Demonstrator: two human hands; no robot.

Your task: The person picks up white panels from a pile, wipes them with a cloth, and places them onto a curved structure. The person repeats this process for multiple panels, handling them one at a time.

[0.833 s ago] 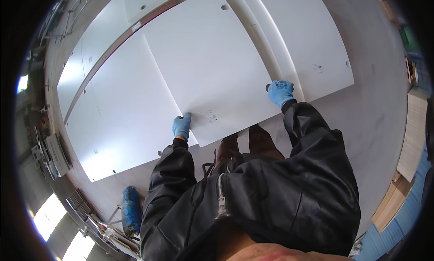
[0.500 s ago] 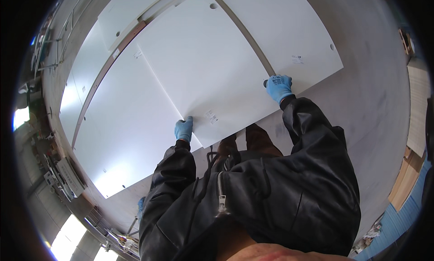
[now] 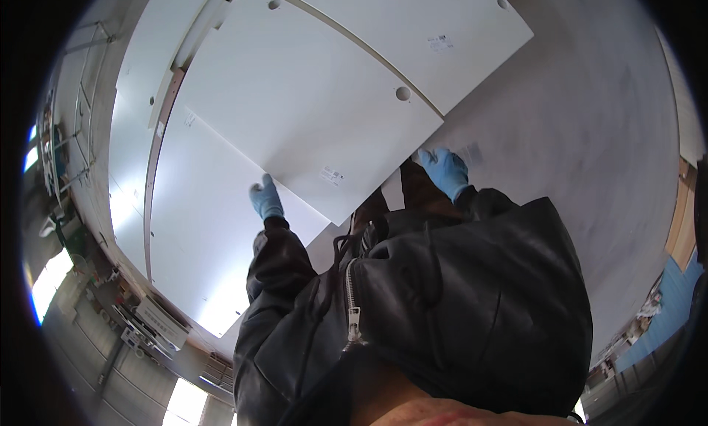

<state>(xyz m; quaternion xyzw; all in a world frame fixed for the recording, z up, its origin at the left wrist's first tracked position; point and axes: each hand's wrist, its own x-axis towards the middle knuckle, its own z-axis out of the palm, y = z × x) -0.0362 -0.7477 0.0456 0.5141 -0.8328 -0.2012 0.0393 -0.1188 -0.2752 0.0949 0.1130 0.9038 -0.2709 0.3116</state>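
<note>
A large white panel (image 3: 317, 109) with round holes and a printed sticker lies over another white panel (image 3: 214, 205). My left hand (image 3: 266, 197), in a light blue glove, is at the top panel's left edge, near its front corner. Its fingers are partly spread, and its fingertips meet or nearly meet that edge. My right hand (image 3: 444, 171), gloved alike, hovers off the panel's front edge, below the right corner. Its fingers are loosely stretched and hold nothing. A round hole (image 3: 402, 93) shows near that corner.
Another white panel (image 3: 450, 42) lies at the far right, split from the middle one by a narrow gap. A brown-edged strip (image 3: 166, 105) runs along the left panels. Grey floor (image 3: 568, 153) spreads to the right. Wooden boards (image 3: 682, 212) stand at the right rim, metal railings (image 3: 85, 94) at the left.
My right hand has let go of the panel's right corner and drawn back off its edge, baring the hole there. The panels have shifted up and left in view; my left hand has loosened.
</note>
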